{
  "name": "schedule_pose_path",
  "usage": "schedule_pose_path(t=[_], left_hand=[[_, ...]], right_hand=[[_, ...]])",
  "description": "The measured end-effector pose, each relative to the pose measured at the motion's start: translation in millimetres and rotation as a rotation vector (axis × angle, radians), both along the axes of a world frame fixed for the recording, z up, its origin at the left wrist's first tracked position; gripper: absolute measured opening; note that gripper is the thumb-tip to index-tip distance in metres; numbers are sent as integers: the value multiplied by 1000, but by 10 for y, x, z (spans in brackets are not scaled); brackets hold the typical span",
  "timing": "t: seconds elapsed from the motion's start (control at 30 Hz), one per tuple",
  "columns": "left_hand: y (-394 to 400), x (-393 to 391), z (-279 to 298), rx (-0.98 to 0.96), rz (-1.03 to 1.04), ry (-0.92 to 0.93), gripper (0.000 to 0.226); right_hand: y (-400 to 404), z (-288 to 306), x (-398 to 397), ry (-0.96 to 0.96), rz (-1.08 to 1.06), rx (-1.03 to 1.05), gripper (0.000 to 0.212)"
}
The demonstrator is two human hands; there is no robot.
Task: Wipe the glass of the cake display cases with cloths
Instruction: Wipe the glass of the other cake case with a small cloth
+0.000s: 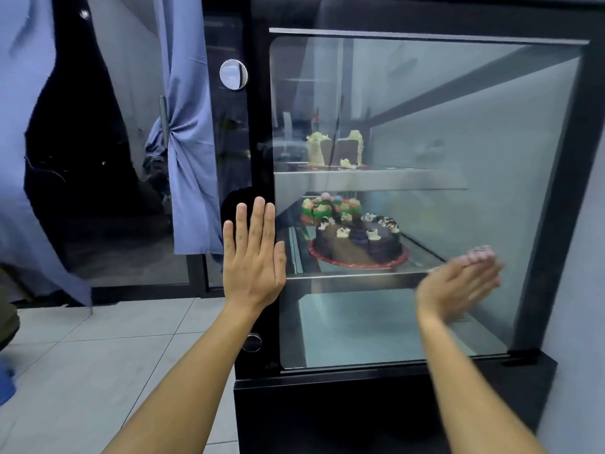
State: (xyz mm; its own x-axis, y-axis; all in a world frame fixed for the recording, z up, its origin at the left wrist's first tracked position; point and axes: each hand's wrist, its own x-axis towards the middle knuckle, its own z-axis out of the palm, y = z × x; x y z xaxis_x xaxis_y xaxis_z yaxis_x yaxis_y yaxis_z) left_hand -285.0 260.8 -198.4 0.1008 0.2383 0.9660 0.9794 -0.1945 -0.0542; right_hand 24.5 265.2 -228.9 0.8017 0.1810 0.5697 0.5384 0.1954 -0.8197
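Black-framed glass cake display case filling the right of the view, standing on pale floor tiles; large clear glass side pane facing the camera, with dim reflections across it. Left hand flat against the black front-left frame post, fingers straight, together and pointing up; grip wide, holding nothing. Right hand blurred, lying at the lower right of the pane, level with the lower shelf, fingers stretched out towards the right; grip wide as far as the blur allows; cannot tell whether touching the glass; no cloth visible in either hand. Behind the glass, on the upper glass shelf, tall slices of brown cake with cream-yellow icing; on the lower shelf, round chocolate cake with white cream dollops on a red-rimmed board, and just behind it to the left a cake with green, red and pink decoration. Round silver knob high on the dark front panel left of the post; a second round knob lower down, beside the left forearm. Blue curtain, gathered and tied at mid-height, hanging left of the case in front of a dark glass door.
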Motion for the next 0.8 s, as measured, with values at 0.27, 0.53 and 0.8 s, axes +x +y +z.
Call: schedule_pose_path(t=[0.27, 0.53, 0.8], left_hand=[[-49, 49, 32, -31, -11, -46, 66], [-63, 144, 79, 9, -36, -73, 72], [24, 622, 376, 39, -7, 70, 68]], right_hand=[[-119, 797, -928, -1382, 228, 112, 61], [-44, 240, 536, 87, 40, -18, 77], [-89, 646, -530, -1201, 171, 121, 61]])
